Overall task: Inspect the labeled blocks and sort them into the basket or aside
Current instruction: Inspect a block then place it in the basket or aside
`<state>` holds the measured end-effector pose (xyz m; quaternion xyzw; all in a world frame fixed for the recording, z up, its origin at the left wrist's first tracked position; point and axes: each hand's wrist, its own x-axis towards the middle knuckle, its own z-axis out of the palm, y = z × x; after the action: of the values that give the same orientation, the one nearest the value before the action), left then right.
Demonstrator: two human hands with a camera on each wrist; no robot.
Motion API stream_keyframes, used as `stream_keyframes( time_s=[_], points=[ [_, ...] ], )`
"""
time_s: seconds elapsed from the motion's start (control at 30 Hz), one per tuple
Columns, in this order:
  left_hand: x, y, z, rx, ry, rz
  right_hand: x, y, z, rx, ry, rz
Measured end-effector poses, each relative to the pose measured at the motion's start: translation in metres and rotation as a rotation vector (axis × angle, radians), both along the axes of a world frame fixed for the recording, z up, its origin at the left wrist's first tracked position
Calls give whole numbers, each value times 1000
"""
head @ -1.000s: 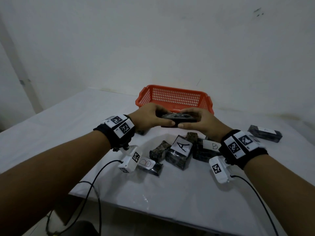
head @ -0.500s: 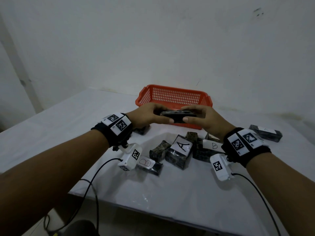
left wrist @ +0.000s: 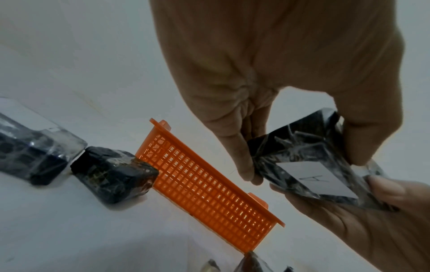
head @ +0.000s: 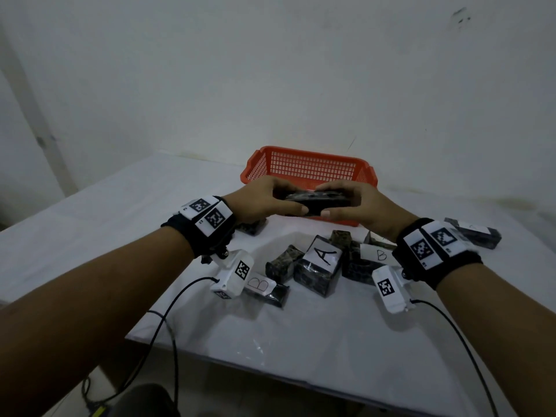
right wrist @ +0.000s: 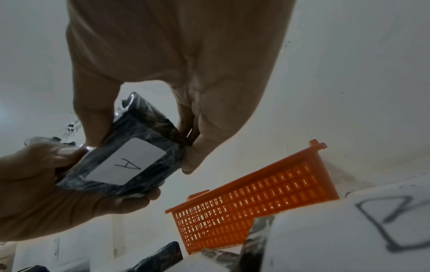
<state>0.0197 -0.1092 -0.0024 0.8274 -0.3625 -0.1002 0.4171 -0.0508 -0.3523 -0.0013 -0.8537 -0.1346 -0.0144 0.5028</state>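
block (head: 316, 201) labelled a; pinched by left hand (head: 258, 200), right hand (head: 361, 206)

A dark marbled block (head: 317, 201) wrapped in clear film is hanging in the air in front of the orange mesh basket (head: 307, 168), lying roughly level, its white label marked "A" (right wrist: 126, 162) facing down. The basket is sitting on the white counter (head: 90, 212) near the wall. More dark wrapped blocks are lying clustered on the counter: one showing "A" (head: 323, 255), two showing "B" (head: 260, 284) (head: 377, 254), another (head: 472, 233) lying apart at the right.
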Motion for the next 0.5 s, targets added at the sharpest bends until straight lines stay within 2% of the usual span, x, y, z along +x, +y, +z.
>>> stream_keyframes(
  time_s=[0.17,0.37,0.43,0.5],
  points=[
    [-2,-2,-1,4,-26,22,-3,4,-3,18,31,-22],
    [-7,-7,-1,-90,-46,90,4,19,2,381,215,-113],
    [-11,-9,0,-146,-8,74,6,20,1,421,248,-157],
    [-17,-11,1,-207,96,48,6,18,0,416,205,-183]
  ],
)
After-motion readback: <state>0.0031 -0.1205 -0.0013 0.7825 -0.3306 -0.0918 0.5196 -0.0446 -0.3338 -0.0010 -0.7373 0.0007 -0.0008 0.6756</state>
